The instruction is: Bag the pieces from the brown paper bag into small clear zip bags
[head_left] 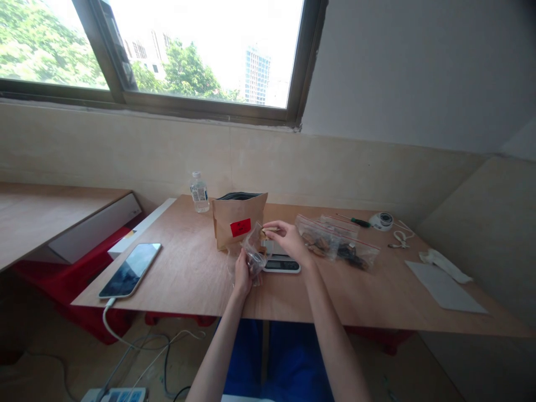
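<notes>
Near the middle of the wooden table (pixel 188 290), my left hand (pixel 243 273) grips a clear plastic bag (pixel 254 251) from below. My right hand (pixel 287 237) is at the bag's mouth, its thumb and fingers pinched on a small light-brown piece (pixel 270 229). Behind the bag stands an upright brown paper pouch (pixel 226 218) with a red label, its top open. A white digital scale (pixel 282 265) lies just right of the bag, partly hidden by my right hand and the bag.
Zip bags with dark and brown contents (pixel 355 254) lie to the right, near a green-handled screwdriver (pixel 360 222) and a white camera (pixel 382 220). A bottle (pixel 200 192) stands behind left; a phone (pixel 130 271) with a cable lies at left. White sheet (pixel 444 287) at right.
</notes>
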The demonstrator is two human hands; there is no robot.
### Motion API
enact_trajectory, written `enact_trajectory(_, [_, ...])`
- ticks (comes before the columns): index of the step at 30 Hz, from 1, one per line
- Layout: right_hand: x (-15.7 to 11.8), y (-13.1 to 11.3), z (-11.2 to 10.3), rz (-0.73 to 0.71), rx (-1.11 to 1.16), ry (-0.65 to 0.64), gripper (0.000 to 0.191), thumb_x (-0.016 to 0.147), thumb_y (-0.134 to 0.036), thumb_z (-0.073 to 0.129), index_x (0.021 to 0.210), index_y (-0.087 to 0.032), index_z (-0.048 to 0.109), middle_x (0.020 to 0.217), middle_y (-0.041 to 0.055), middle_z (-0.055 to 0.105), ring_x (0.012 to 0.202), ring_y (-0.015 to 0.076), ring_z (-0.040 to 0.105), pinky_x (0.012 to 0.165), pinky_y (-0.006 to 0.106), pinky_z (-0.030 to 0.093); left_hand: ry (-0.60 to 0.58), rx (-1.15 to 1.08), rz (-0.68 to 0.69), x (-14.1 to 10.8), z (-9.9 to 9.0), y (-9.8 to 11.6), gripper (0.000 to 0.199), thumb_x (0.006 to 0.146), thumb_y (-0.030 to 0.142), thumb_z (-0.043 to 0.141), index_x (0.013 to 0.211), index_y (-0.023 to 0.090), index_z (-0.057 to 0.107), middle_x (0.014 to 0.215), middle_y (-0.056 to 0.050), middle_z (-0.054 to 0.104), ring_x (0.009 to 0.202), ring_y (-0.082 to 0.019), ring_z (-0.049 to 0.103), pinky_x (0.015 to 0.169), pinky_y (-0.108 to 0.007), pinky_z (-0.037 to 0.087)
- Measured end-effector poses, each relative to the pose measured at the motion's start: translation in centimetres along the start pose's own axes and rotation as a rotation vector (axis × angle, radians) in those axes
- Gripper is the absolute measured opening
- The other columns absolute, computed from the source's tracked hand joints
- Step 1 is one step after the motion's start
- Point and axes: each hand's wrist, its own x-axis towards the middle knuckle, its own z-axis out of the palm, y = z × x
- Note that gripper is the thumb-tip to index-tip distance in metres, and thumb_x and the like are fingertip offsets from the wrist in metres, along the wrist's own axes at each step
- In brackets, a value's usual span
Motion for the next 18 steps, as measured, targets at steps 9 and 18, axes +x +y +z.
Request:
enact_trajectory(9, [5.8, -5.2, 1.6, -0.345, 0.119, 0.181, 0.024, 0.079, -0.038, 0.065, 0.096, -0.020, 0.065, 0.092, 0.0032, 0.070, 0.079, 0.0141, 0.065, 0.074, 0.025, 0.052, -0.017, -0.043, -0.029, -0.2, 0.0, 0.3, 0.029, 0.089, 0.034, 0.048, 0.104, 0.017, 0.066, 0.088, -0.005, 0.071, 0.071, -0.014, 0.066, 0.068, -0.029, 0.056])
enact_trajectory(18, [8.9, -4.3, 5.3, -0.586, -0.259, 0.188, 0.015, 0.091, -0.023, 0.050, 0.097, -0.018, 0.062, 0.098, 0.0075, 0.064, 0.096, 0.0167, 0.060, 0.086, 0.027, 0.047, -0.043, -0.068, -0.038, -0.7, 0.4, 0.8, 0.033, 0.086, 0.037, 0.051, 0.109, 0.017, 0.065, 0.084, -0.004, 0.070, 0.064, -0.014, 0.064, 0.056, -0.027, 0.056])
